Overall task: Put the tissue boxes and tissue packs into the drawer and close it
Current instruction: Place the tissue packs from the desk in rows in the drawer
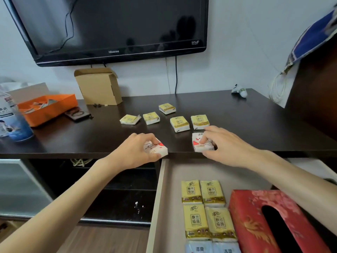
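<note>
Right now the fingers (156,143) of the left hand (138,150) are curled over a white-and-red tissue pack (157,149) at the near edge of the bench (255,125), thumb under its near corner; the right hand (222,145) pinches a second white-and-red pack (199,144) the same way, just to the right. Both packs sit at the very lip, so a loose pinch could tip one over the edge: the left one hangs beside the drawer's left wall (157,198) and might fall outside it, into the dark shelf below. Farther back, five yellow packs (179,124) lie apart on the bench, not yet moved. The open drawer (173,172) already holds four yellow packs (206,207), two blue packs (211,248) and a red tissue box (255,225) nearer the person; dropped packs could land askew on these and jam the closing
</note>
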### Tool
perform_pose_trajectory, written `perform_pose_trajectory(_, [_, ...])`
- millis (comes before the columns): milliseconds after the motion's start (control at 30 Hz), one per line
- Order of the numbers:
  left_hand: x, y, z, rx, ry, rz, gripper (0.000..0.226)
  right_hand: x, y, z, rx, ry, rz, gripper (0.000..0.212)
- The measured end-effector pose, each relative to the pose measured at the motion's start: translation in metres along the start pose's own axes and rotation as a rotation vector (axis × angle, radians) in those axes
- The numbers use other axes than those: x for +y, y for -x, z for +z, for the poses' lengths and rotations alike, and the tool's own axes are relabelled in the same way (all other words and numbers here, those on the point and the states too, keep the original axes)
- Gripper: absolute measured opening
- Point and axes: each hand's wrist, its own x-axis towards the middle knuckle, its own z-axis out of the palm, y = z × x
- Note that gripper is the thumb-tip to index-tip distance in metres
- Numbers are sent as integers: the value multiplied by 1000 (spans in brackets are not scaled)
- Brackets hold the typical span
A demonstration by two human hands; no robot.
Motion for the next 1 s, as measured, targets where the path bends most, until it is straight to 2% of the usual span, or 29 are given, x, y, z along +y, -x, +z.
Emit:
perform_pose_trajectory(167, [15, -2, 7, 34, 59, 18, 40, 5, -11, -12, -73, -181, 81, 21])
perform_pose_trajectory(300, [30, 4, 12, 71, 107, 65, 45, 3, -1, -15, -2, -184, 68, 38])
perform_pose_trajectory(433, [50, 28, 20, 57, 148, 195, 52, -4, 38, -14, 66, -279, 35, 49])
perform_pose_trajectory(633, [69, 59, 61, -120, 40, 350, 56, -8, 87, 6, -116, -155, 12, 53])
perform_pose_trajectory(767, [72, 45, 81, -132, -46, 325, 60, -8, 78, 21, -225, -82, 80, 54])
perform_pose_trajectory(1000, [70, 27, 93, -192, -15, 263, 66, -4, 61, 38, -298, -91, 182, 66])
